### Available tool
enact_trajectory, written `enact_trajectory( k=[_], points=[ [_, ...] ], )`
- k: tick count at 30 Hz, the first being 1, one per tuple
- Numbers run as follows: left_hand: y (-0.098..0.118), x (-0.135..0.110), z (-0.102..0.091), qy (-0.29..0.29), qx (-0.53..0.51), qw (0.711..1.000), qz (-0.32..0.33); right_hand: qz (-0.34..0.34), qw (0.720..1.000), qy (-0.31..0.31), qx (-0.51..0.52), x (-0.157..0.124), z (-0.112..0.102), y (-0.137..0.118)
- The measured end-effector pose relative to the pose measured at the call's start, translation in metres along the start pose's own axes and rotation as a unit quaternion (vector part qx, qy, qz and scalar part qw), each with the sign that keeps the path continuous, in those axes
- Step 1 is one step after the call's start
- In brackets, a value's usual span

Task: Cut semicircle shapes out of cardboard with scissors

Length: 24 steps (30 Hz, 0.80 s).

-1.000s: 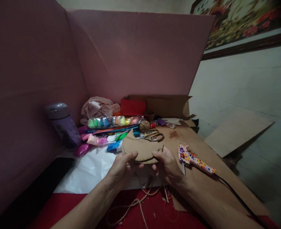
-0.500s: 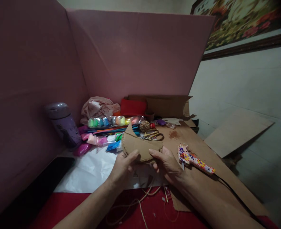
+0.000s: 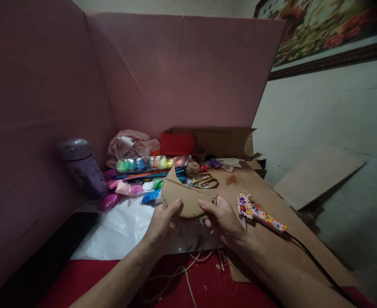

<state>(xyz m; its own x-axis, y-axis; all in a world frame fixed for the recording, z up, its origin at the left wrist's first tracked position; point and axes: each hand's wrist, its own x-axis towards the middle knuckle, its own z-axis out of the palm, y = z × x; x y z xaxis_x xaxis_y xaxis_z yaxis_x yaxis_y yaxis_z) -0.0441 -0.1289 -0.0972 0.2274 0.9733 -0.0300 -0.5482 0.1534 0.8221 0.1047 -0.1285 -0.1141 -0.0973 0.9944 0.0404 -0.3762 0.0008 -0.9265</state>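
Observation:
A crescent-shaped cardboard piece [image 3: 188, 199] is held up between both hands, one pointed tip upward at its left. My left hand [image 3: 165, 218] is closed on its lower left edge, thumb on the front face. On the lower right edge, my right hand [image 3: 223, 216] pinches it the same way. The fingers behind the cardboard are mostly hidden. Just beyond it lie scissors [image 3: 205, 181] with yellowish handles and a ball of twine [image 3: 193, 169]. To the right of my right hand rests a flower-patterned glue gun [image 3: 260, 215] with a black cord.
Packets of coloured clay [image 3: 150, 164] and a purple bottle [image 3: 84, 169] stand at the left. White sheeting [image 3: 111, 235] covers part of the red cloth [image 3: 95, 282]. Loose twine [image 3: 188, 278] lies in front, and a cardboard sheet [image 3: 291, 248] spreads to the right. Pink panels [image 3: 182, 72] rise behind.
Both hands still grip the cardboard crescent in nearly the same place. My left thumb has slid slightly left along it, and the whole view has shifted a little.

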Motion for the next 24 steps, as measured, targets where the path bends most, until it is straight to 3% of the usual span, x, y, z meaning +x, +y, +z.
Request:
enact_trajectory(
  k=[10, 18, 24],
  points=[
    [-0.0007, -0.0005, -0.0031, 0.038, 0.029, 0.999, -0.019, 0.006, 1.000, 0.001, -0.005, -0.0017, 0.0051, -0.0038],
    [-0.0066, -0.0002, -0.0062, 0.006, -0.013, 1.000, -0.013, -0.033, 0.999, -0.009, -0.016, -0.0025, 0.0045, -0.0020],
    [0.0025, -0.0009, -0.0037, 0.013, 0.012, 0.998, 0.063, -0.080, 0.994, -0.007, -0.070, 0.0059, -0.0023, -0.0014]
  ],
)
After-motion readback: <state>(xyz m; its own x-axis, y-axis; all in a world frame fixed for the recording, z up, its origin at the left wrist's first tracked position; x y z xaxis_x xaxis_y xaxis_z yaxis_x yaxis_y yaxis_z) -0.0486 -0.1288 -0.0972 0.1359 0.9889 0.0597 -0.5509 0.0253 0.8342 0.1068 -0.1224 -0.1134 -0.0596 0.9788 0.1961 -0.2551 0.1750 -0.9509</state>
